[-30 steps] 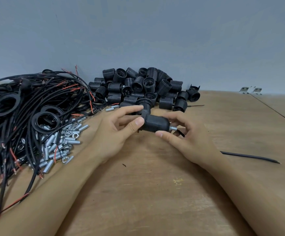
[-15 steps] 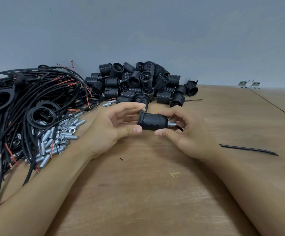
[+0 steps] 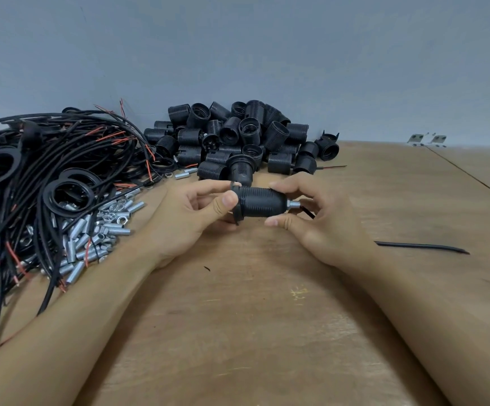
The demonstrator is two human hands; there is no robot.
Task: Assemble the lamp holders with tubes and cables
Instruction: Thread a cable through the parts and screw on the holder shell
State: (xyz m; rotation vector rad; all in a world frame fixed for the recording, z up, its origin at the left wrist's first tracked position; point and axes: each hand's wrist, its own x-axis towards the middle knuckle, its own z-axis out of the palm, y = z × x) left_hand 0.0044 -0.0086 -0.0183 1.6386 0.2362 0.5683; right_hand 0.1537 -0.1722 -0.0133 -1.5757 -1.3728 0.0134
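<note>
A black ribbed lamp holder (image 3: 262, 201) lies sideways between both hands, just above the wooden table (image 3: 252, 332). My left hand (image 3: 192, 219) pinches its flanged left end with thumb and fingers. My right hand (image 3: 318, 222) holds the narrow right end between forefinger and thumb. A short metal tube (image 3: 294, 204) sticks out of that end, and a black cable (image 3: 422, 246) runs from it under my right hand and out onto the table at the right.
A heap of black lamp holders (image 3: 246, 139) sits against the back wall. At the left lies a tangle of black cables and rings (image 3: 38, 177) beside a pile of metal tubes and nuts (image 3: 97, 232). Two small metal brackets (image 3: 426, 139) lie far right.
The lamp holder has turned a little in my hands and my left thumb has shifted onto its flange. The view has tilted slightly; the piles have not moved.
</note>
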